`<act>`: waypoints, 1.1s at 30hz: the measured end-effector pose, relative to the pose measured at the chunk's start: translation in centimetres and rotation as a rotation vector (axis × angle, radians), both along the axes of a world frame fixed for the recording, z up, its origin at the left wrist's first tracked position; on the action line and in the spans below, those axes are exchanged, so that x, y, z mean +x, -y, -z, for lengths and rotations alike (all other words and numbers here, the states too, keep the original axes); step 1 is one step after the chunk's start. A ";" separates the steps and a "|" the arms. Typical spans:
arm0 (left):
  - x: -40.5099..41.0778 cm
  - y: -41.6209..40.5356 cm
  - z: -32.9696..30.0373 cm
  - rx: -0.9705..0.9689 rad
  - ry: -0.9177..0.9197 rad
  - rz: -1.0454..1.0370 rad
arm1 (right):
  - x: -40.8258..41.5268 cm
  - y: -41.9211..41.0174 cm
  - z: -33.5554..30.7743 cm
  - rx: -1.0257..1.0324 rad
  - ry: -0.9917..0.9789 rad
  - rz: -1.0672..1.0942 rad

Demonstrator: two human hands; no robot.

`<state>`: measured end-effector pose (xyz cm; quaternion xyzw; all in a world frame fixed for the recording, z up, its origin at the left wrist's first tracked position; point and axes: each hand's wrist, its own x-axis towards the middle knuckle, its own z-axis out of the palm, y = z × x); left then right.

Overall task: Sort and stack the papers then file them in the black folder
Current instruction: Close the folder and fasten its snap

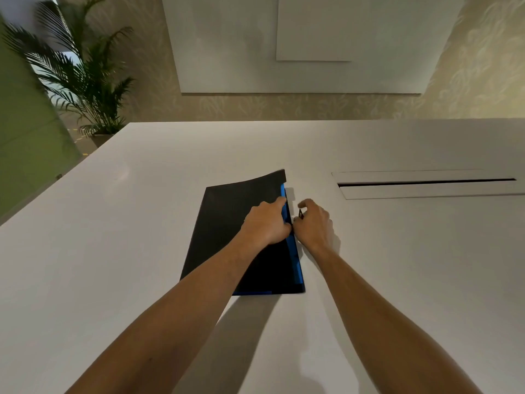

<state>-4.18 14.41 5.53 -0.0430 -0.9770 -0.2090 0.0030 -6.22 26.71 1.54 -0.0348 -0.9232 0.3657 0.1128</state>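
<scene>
The black folder (pixel 227 231) lies closed on the white table (pixel 113 251), its far cover corner curling up. A blue strip (pixel 295 265) shows along its right and near edges. A sliver of white paper (pixel 290 192) peeks out at the far right edge. My left hand (pixel 267 223) rests on the cover with its fingers curled over the blue right edge. My right hand (pixel 314 223) sits just right of that edge, touching the left thumb, and pinches a small dark piece (pixel 300 214) between thumb and fingers. What that piece is cannot be made out.
A long cable slot (pixel 426 183) with a white lid is set into the table at the right. A potted palm (pixel 85 81) stands beyond the table's left corner, with a green panel (pixel 25 137) to its left. A white wall board (pixel 298 44) hangs behind.
</scene>
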 end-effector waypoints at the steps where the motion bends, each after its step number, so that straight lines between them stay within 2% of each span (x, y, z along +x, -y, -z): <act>1: -0.1 -0.2 0.6 -0.040 -0.024 -0.007 | 0.0 -0.1 0.3 -0.037 0.005 0.016; 4: -0.4 -0.1 2.2 -0.179 -0.124 -0.014 | 0.2 -0.2 1.1 -0.080 -0.035 0.018; 6: -0.5 0.7 3.4 -0.229 -0.175 0.027 | 0.5 -0.4 1.5 -0.033 -0.064 -0.038; 13: -0.4 3.6 7.8 -0.100 -0.400 0.172 | 1.4 -0.2 2.9 0.200 -0.168 -0.182; 19: -0.7 3.4 8.3 -0.106 -0.324 0.275 | 2.1 0.1 3.7 0.446 -0.134 -0.207; 22: -0.9 3.5 8.4 -0.108 -0.258 0.281 | 2.0 0.1 3.6 0.479 -0.111 -0.212; 33: -0.8 3.5 8.2 -0.097 -0.196 0.267 | 2.0 0.3 3.5 0.507 -0.061 -0.221</act>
